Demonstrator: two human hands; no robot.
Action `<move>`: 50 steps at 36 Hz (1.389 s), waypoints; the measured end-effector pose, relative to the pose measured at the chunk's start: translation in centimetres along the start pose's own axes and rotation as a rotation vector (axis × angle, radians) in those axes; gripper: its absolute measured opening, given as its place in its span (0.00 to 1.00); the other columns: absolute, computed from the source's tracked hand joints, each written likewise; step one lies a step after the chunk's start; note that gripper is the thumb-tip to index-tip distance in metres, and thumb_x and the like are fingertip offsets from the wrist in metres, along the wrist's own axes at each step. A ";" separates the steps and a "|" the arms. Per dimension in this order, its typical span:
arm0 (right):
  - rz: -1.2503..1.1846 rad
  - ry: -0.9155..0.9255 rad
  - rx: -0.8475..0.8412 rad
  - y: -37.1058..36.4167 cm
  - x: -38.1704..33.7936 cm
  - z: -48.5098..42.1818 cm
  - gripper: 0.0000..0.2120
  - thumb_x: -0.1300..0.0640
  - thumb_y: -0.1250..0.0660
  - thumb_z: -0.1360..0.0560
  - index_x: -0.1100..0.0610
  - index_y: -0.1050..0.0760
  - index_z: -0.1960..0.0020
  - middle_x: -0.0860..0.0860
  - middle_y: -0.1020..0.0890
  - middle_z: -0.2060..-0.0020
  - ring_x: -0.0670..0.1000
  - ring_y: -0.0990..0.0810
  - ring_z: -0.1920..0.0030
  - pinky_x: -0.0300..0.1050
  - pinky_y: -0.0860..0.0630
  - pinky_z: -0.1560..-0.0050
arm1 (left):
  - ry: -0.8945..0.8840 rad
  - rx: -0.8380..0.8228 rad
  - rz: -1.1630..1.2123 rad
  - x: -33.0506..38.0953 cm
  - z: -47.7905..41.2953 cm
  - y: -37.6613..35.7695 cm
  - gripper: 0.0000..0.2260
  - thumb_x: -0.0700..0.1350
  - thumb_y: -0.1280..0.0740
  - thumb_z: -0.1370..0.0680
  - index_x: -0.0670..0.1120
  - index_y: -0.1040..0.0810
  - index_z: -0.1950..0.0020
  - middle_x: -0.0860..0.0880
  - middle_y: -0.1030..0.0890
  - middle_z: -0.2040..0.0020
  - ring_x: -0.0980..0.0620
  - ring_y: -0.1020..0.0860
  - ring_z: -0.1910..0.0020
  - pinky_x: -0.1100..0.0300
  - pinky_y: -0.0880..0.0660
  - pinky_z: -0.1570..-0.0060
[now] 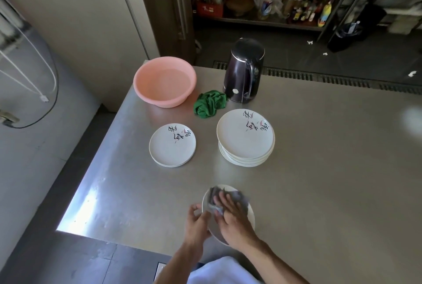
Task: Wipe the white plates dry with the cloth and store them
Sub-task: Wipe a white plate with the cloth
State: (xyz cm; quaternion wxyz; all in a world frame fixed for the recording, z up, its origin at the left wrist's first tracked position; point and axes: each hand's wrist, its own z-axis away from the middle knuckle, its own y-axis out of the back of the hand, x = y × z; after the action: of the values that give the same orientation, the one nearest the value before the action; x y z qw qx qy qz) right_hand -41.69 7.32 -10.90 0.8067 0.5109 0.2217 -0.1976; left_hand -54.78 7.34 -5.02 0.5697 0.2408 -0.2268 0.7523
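Observation:
Near the table's front edge, my left hand [196,223] grips the left rim of a white plate [250,213] and holds it tilted. My right hand [233,216] presses a grey cloth [237,197] flat against the plate's face, fingers fairly straight. Further back, a short stack of small white plates [171,146] with black and pink markings lies on the left. A taller stack of larger white plates [244,137] with the same markings stands on the right.
A pink basin [164,80] holding water sits at the table's back left corner. A crumpled green cloth [210,103] lies beside a dark electric kettle [243,71]. The steel table [331,169] ends at the left and front edges. Shelves with bottles stand behind.

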 end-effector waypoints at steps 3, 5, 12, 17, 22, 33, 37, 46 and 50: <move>0.141 -0.362 0.024 0.1 1.1 0.0 0.27 0.44 0.54 0.16 0.50 0.49 0.19 0.49 0.52 0.19 0.49 0.55 0.19 0.54 0.56 0.22 | 0.004 -0.006 -0.003 0.5 0.1 0.1 0.15 0.34 0.40 0.18 0.53 0.23 0.41 0.43 0.15 0.52 0.45 0.19 0.56 0.53 0.21 0.59; 0.094 -0.450 0.030 0.2 1.1 -0.2 0.27 0.45 0.54 0.16 0.51 0.49 0.19 0.52 0.52 0.19 0.51 0.55 0.19 0.55 0.56 0.22 | -0.009 -0.064 -0.060 0.9 0.2 -0.1 0.20 0.32 0.42 0.20 0.53 0.19 0.40 0.45 0.14 0.52 0.48 0.17 0.57 0.55 0.20 0.61; -0.042 0.083 -0.051 0.7 -0.1 -0.1 0.24 0.51 0.49 0.15 0.52 0.43 0.20 0.48 0.45 0.20 0.47 0.50 0.20 0.42 0.56 0.22 | 0.016 -0.139 -0.052 0.8 0.6 -0.5 0.19 0.31 0.42 0.22 0.45 0.16 0.42 0.42 0.13 0.50 0.46 0.14 0.52 0.50 0.18 0.54; 0.172 -0.209 -0.065 2.2 0.7 -0.4 0.25 0.46 0.54 0.15 0.50 0.44 0.19 0.48 0.46 0.19 0.49 0.53 0.19 0.56 0.59 0.22 | 0.026 0.035 0.131 1.2 -0.5 0.2 0.18 0.31 0.45 0.22 0.40 0.20 0.41 0.40 0.17 0.54 0.44 0.20 0.57 0.53 0.22 0.60; 0.059 0.073 -0.011 3.4 -0.9 0.6 0.22 0.47 0.50 0.16 0.52 0.31 0.27 0.48 0.32 0.26 0.51 0.40 0.23 0.45 0.53 0.24 | -0.020 0.100 0.184 2.8 -1.5 -0.1 0.15 0.33 0.44 0.21 0.43 0.21 0.42 0.40 0.19 0.51 0.43 0.22 0.54 0.54 0.21 0.60; -0.207 0.083 0.322 7.0 -2.5 1.8 0.14 0.60 0.31 0.24 0.45 0.19 0.43 0.40 0.17 0.52 0.41 0.20 0.53 0.34 0.26 0.48 | -0.086 -0.142 0.260 3.7 -1.8 -0.9 0.16 0.53 0.38 0.16 0.47 0.21 0.33 0.41 0.17 0.40 0.46 0.17 0.43 0.51 0.19 0.48; -0.654 -0.157 0.334 9.7 -2.7 1.3 0.11 0.58 0.27 0.26 0.41 0.21 0.55 0.36 0.17 0.63 0.35 0.21 0.64 0.29 0.27 0.63 | -0.049 0.018 0.144 2.6 -3.0 0.3 0.21 0.53 0.38 0.15 0.47 0.30 0.24 0.40 0.24 0.30 0.41 0.27 0.29 0.46 0.25 0.36; -1.253 -0.515 0.341 11.3 -0.3 1.3 0.07 0.58 0.25 0.26 0.57 0.18 0.48 0.55 0.15 0.60 0.50 0.19 0.67 0.40 0.26 0.72 | 0.087 -0.138 0.056 0.6 -3.3 1.2 0.15 0.53 0.39 0.15 0.43 0.20 0.42 0.46 0.14 0.51 0.46 0.17 0.51 0.50 0.20 0.51; -1.002 -0.683 0.619 9.2 1.1 0.6 0.07 0.56 0.35 0.19 0.56 0.20 0.54 0.56 0.15 0.56 0.51 0.18 0.62 0.46 0.22 0.59 | 0.046 -0.194 0.034 1.1 -3.3 1.5 0.09 0.49 0.38 0.15 0.45 0.25 0.48 0.47 0.21 0.59 0.52 0.21 0.63 0.58 0.24 0.60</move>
State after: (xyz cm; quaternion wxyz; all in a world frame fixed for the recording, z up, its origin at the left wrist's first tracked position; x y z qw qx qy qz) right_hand -35.67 10.36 -4.46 0.4593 0.4629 0.0978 -0.7518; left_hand -56.80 9.82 -7.05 0.5826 0.1635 -0.2896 0.7416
